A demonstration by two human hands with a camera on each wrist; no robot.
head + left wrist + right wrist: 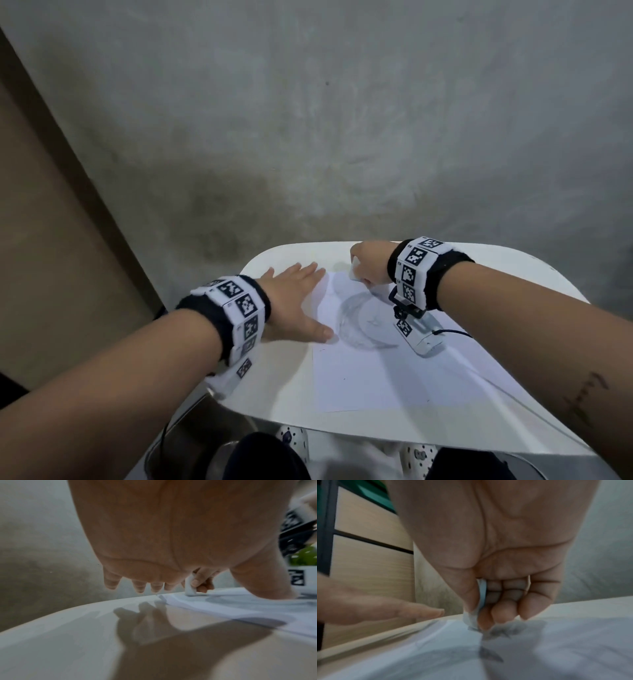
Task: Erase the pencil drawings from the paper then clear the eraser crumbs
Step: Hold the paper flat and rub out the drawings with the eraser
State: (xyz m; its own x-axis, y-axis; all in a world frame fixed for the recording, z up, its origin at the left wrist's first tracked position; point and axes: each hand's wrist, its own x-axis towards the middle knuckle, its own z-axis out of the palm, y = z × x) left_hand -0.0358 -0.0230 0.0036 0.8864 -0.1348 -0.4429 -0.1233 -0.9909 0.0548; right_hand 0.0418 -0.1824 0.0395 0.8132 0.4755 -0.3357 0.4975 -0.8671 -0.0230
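Both forearms fill the lower corners of the head view, each wearing a black wristband with white marker tiles. Between them a white sheet of paper (373,370) lies flat on the white table (274,383), its long axis running from about 5 o'clock near the person toward 11 o'clock at the far edge. Pencil drawings (359,325) — a shaded crescent with a small star shape beside it — sit on the far half of the sheet.

At 9 o'clock from the drawings, the left hand (294,301) rests flat with fingers straight and spread, thumb tip on the sheet's left edge, the fingers pointing toward 1 o'clock over bare table.

At 12 o'clock from the crescent, the right hand (370,263) is curled into a fist around a white eraser (354,270) — thumb on one face, fingertips (498,615) on the other. From the left wrist view the eraser stands roughly upright, its long axis near vertical, its lower end touching the paper at the far end of the sheet. Grey pencil marks lie just under the knuckles in the right wrist view, though that picture is blurred.
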